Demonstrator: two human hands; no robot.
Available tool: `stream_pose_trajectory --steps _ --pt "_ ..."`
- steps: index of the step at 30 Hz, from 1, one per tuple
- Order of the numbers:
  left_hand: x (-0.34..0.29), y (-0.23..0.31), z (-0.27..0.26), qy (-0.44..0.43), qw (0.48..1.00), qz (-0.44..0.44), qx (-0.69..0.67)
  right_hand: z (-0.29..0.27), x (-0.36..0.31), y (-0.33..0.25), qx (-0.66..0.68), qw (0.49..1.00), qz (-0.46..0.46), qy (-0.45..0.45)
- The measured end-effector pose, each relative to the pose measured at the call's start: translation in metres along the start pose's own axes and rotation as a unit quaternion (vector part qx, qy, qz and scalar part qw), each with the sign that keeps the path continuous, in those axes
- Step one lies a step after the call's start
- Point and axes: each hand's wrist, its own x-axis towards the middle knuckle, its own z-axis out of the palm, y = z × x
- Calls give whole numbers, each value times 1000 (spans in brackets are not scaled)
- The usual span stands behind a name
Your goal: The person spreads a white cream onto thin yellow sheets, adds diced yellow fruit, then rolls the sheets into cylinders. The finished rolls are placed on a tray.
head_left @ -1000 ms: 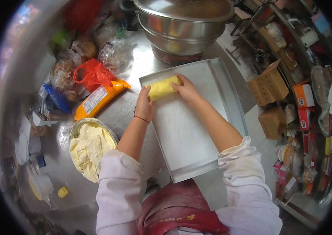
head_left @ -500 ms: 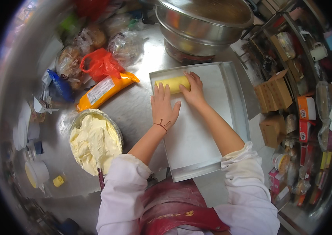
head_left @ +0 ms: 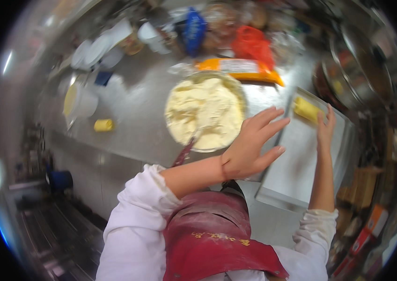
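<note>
A pale yellow roll (head_left: 306, 110), like a rolled cake, lies at the far end of a shallow metal tray (head_left: 280, 202) on the right. My right hand (head_left: 326, 131) is beside the roll's right end, thumb and fingers apart, the thumb at or touching it. My left hand (head_left: 257, 143) is open with fingers spread and holds nothing. It hangs between the tray and a round bowl of pale yellow cream (head_left: 205, 110). From the cream sticks out a spatula-like tool with a dark red handle (head_left: 185, 152), its near part partly behind my left forearm.
An orange packet (head_left: 240, 69) lies behind the bowl, with a red plastic bag (head_left: 253, 47) and blue packet (head_left: 194, 32) beyond. A large metal pot (head_left: 355, 70) stands at far right. On the left are a white tub (head_left: 82, 100) and small yellow piece (head_left: 103, 125).
My view has swung left, blurring the picture. My left hand has left the roll and moved toward the cream bowl. My right hand stays at the roll's end, its grip looser.
</note>
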Motion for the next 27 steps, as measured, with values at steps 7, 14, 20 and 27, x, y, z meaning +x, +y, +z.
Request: stream_pose_trajectory --steps 7,14,20,27 --pt "-180 -53 -147 347 898 -228 -147 42 -57 -217 228 963 -53 -137" --pt "-373 -249 -334 483 760 -429 -74 205 -159 -366 161 873 -170 -427" --pt "-431 -350 -399 131 885 -399 201 403 -270 -400 -47 785 -206 -582" --pt "-412 -372 -416 -92 898 -379 204 509 -333 -410 -104 830 -152 -527"
